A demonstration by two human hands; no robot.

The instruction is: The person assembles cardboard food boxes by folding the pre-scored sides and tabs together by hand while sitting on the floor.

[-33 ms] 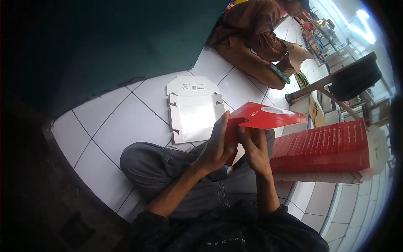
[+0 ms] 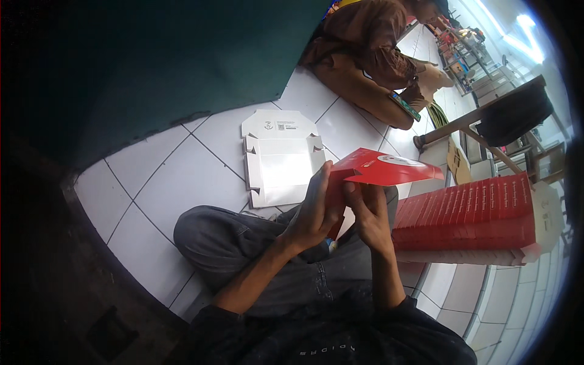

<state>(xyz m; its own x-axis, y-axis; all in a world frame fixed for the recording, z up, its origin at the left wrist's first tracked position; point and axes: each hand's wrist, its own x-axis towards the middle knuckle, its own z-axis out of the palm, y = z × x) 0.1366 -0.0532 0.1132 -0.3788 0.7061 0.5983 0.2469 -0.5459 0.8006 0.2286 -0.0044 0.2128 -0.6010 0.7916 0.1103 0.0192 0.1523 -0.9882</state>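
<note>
Above my lap I hold a partly folded red cardboard box (image 2: 389, 168), its printed flap with a white oval sticking out to the right. My left hand (image 2: 314, 210) grips the box's left side, fingers pressed flat along the card. On the near side my right hand (image 2: 370, 218) has its thumb against the red card, and its other fingers are partly hidden under the box. On the floor just ahead lies a flat, unfolded white carton blank (image 2: 283, 159) with notched side tabs, its pale side up.
To my right stands a thick stack of red carton blanks (image 2: 468, 216). A green panel (image 2: 182, 55) borders the far left. Another person (image 2: 371, 55) sits on the tiled floor ahead, handling brown material. A wooden frame (image 2: 480, 112) with dark cloth stands at the right.
</note>
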